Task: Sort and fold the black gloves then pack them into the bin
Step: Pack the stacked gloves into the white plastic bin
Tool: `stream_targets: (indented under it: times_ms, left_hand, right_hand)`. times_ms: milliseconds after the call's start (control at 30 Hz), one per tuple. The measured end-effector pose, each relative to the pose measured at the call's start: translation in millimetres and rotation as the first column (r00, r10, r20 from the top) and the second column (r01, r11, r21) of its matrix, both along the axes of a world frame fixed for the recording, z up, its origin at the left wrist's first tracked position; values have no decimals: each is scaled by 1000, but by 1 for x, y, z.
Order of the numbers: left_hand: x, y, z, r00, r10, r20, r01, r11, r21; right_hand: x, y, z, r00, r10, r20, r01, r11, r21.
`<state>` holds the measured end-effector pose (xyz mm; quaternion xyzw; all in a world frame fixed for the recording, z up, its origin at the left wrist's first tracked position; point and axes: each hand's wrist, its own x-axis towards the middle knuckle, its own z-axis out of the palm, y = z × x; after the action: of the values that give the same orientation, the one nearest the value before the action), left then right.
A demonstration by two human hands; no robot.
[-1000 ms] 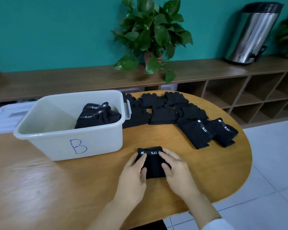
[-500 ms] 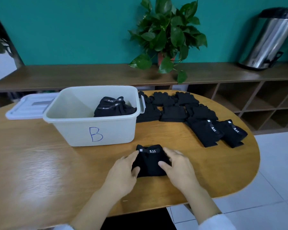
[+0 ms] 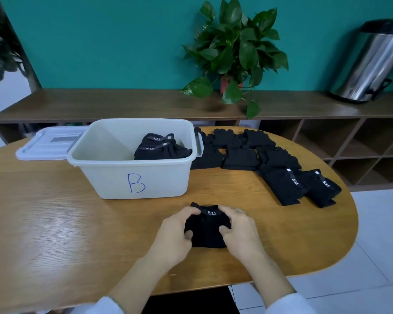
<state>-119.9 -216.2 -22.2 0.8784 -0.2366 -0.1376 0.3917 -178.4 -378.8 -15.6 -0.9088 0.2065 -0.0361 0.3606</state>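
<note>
The left hand [image 3: 176, 232] and right hand [image 3: 237, 228] each curl fingers and thumb round one side of the folded black glove bundle [image 3: 206, 228], which rests on the counter [image 3: 55, 223] just in front of the white bin marked B [image 3: 136, 168]. To lift it well, I judge both grips should squeeze evenly so the fold holds, then set it beside the folded gloves in the bin [image 3: 161, 148]. Unfolded black gloves [image 3: 259, 155] lie to the bin's right.

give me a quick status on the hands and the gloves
Left hand and right hand both grip the folded black glove on the table. Bin ahead holds folded gloves; path to it clear.
</note>
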Motion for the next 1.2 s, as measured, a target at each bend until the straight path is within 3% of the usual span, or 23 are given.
stream_targets:
  times_ms: [300,500,700,900,1200]
  left_hand:
    - [-5,-6,12,1000,-23,13,24,990,-138]
    - [16,-18,80,986,-83,145,117,964,-241]
    - [81,4,160,962,-22,271,99,957,-271]
    - [163,41,180,968,48,245,19,964,-266]
    - [234,43,128,999,-6,34,16,960,-280]
  right_hand:
    - [-14,-12,12,993,-80,83,71,991,110]
    - [-9,-23,94,965,-106,242,93,994,64]
    - [57,-5,169,925,-23,379,34,999,-23]
    - [155,23,182,927,82,365,-55,995,-84]
    - [222,32,144,984,98,150,-73,983,-167]
